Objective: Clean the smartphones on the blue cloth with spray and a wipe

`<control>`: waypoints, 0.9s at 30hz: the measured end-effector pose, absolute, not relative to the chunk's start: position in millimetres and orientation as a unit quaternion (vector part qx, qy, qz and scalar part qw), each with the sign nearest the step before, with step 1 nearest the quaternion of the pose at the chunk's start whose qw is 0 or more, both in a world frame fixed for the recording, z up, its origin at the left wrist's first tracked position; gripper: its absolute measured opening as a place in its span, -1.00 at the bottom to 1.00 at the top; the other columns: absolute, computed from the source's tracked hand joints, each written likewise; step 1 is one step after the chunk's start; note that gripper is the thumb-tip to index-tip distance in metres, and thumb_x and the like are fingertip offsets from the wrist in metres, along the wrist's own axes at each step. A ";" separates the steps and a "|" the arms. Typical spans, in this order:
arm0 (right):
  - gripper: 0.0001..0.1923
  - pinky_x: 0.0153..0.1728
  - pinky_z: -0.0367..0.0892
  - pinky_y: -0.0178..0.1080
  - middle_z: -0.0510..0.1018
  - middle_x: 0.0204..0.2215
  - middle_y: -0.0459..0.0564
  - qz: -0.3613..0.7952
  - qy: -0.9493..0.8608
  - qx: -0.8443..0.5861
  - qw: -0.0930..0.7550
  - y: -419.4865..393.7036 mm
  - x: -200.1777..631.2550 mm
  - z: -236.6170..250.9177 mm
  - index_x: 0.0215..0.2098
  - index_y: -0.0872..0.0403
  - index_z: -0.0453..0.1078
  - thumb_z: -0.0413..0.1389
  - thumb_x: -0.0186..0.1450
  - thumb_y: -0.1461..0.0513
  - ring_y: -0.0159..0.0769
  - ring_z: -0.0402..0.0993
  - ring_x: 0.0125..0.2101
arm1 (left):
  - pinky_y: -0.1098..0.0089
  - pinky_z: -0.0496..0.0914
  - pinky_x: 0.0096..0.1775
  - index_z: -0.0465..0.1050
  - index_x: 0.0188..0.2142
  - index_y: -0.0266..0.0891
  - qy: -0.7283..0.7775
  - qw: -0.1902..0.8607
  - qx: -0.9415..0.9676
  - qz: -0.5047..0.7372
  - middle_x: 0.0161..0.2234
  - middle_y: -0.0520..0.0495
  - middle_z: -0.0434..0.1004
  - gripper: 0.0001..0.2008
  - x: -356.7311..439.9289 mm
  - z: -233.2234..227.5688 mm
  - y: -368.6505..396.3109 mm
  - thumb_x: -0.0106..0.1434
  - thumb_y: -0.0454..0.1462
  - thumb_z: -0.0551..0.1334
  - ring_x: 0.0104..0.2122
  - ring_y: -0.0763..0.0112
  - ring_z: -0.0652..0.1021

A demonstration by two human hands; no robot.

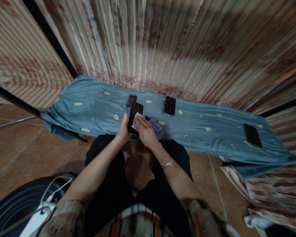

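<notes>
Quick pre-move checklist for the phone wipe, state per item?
1. Left hand grips the phone by its edge: ok.
2. Right hand presses the wipe on the screen: ok.
3. Bottle lies on the cloth beside the right hand, apart from the phone: ok.
4. Bottle cap closed: cannot tell.
5. Second phone and third phone lie flat on the cloth, away from both hands: ok.
6. Screen clean: cannot tell, too small.
</notes>
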State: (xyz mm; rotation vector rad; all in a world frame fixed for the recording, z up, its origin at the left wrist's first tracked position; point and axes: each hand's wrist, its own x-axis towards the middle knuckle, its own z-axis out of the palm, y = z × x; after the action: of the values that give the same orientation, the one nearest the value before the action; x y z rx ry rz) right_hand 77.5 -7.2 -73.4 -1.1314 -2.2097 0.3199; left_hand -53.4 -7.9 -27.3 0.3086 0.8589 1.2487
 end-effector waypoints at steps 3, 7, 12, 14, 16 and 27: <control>-0.44 0.42 0.22 0.05 0.45 0.33 0.16 0.123 -0.832 -0.445 0.307 -5.3 80.3 -75.5 0.34 0.13 0.37 -0.10 0.43 0.37 -0.11 0.32 0.36 | 0.16 0.58 -0.01 0.55 0.18 -0.28 0.377 0.719 0.152 0.563 -0.13 -0.23 0.75 -0.37 -57.4 -33.4 -5.6 0.50 0.07 -0.06 -0.12 0.06 0.72; -0.44 0.44 0.20 0.02 0.42 0.34 0.20 0.129 -0.830 -0.444 0.312 -6.5 80.6 -79.9 0.35 0.18 0.35 -0.10 0.43 0.37 -0.11 0.28 0.38 | 0.17 0.59 -0.04 0.56 0.16 -0.27 0.381 0.717 0.154 0.563 -0.16 -0.22 0.75 -0.36 -59.5 -32.2 -5.2 0.49 0.09 -0.06 -0.13 0.04 0.72; -0.46 0.42 0.24 0.04 0.43 0.34 0.16 0.136 -0.829 -0.428 0.332 -14.0 76.2 -85.4 0.35 0.12 0.35 -0.09 0.44 0.34 -0.10 0.27 0.39 | 0.21 0.60 -0.09 0.58 0.12 -0.23 0.390 0.706 0.131 0.576 -0.19 -0.19 0.75 -0.35 -60.4 -25.2 -4.3 0.52 0.06 -0.15 -0.12 0.08 0.72; -0.47 0.42 0.24 0.05 0.44 0.32 0.21 0.136 -0.831 -0.427 0.330 -16.9 74.3 -86.3 0.34 0.16 0.37 -0.09 0.45 0.34 -0.07 0.28 0.38 | 0.22 0.60 -0.10 0.59 0.10 -0.22 0.388 0.705 0.130 0.579 -0.20 -0.18 0.75 -0.36 -61.3 -24.8 -3.3 0.51 0.07 -0.14 -0.13 0.09 0.72; -0.47 0.43 0.23 0.04 0.44 0.32 0.24 0.133 -0.832 -0.429 0.326 -18.5 73.0 -86.4 0.33 0.20 0.38 -0.09 0.44 0.35 -0.06 0.29 0.38 | 0.24 0.60 -0.11 0.60 0.08 -0.22 0.392 0.703 0.133 0.578 -0.21 -0.18 0.75 -0.36 -62.3 -25.7 -2.5 0.51 0.08 -0.12 -0.14 0.10 0.72; -0.47 0.43 0.19 -0.01 0.37 0.38 0.19 0.167 -0.797 -0.467 0.344 -4.6 79.9 -80.7 0.36 0.14 0.33 -0.11 0.47 0.32 -0.15 0.28 0.39 | 0.21 0.59 -0.05 0.57 0.14 -0.28 0.393 0.716 0.146 0.559 -0.17 -0.19 0.75 -0.42 -59.9 -30.1 -5.6 0.52 0.01 -0.06 -0.13 0.09 0.72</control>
State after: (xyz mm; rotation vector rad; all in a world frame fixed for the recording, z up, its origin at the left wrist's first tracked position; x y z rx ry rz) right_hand 79.9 -4.6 -80.7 -1.2147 -2.0714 0.4341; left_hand -59.9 -5.6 -30.1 0.3228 0.8696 1.2369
